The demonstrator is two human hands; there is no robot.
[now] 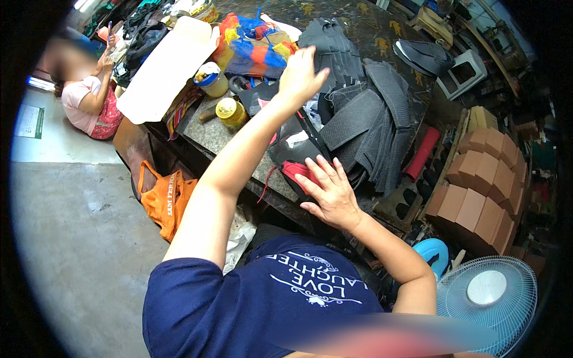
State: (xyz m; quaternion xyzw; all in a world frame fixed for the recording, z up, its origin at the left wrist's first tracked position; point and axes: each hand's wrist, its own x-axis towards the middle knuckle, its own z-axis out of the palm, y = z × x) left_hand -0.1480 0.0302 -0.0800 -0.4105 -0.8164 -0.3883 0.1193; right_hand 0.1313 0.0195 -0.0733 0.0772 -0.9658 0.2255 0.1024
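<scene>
My left hand [301,77] reaches over the worktable with its fingers stretched out and thumb apart. It is beside a stack of dark grey cut pieces [334,48] and a blue, red and yellow woven bag [253,51]; I see nothing held in it. Spread fingers of my right hand [334,194] rest on or just over a red piece [296,173] near the table's front edge. A black sheet with a white patch [295,140] lies beyond that. To the right fan out dark grey textured strips [373,134].
A yellow-lidded jar [229,112], a blue-rimmed tub [212,81] and a large cream sheet [167,65] are on the left. An orange bag [167,197] hangs below. Brown boxes [477,179] and a fan [486,298] stand right. Another person [89,98] sits far left.
</scene>
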